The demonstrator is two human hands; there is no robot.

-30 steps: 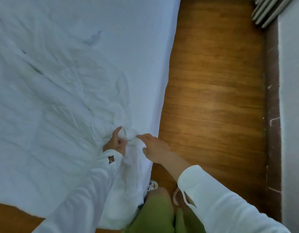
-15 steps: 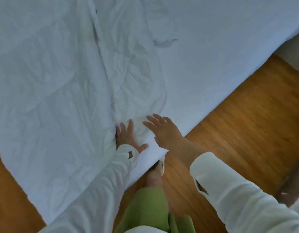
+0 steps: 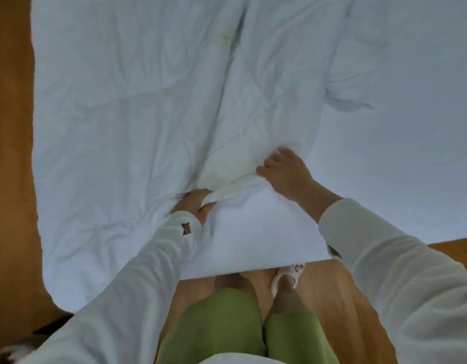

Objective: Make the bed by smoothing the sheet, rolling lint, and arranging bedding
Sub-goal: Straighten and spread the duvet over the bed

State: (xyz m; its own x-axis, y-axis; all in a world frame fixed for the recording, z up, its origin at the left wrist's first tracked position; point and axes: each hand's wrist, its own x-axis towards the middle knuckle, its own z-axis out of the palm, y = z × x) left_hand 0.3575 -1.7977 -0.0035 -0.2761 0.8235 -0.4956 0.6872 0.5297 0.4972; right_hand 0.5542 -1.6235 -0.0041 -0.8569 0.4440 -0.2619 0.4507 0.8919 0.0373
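White sheet (image 3: 137, 106) bunches between your hands: your left hand (image 3: 195, 206) clutches a twisted fold (fingers curled round it), your right hand (image 3: 286, 172) pinches its far-right end.

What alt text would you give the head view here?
Both hands grasp a bunched fold of white sheet near the bed's edge: left hand grips it, right hand curls over it. Green-trousered legs stand on a wood floor.

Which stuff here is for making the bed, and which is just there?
For the job: sheet, crumpled duvet, left hand gripping its edge, right hand pinching it.
Just there: wood floor, slipper.
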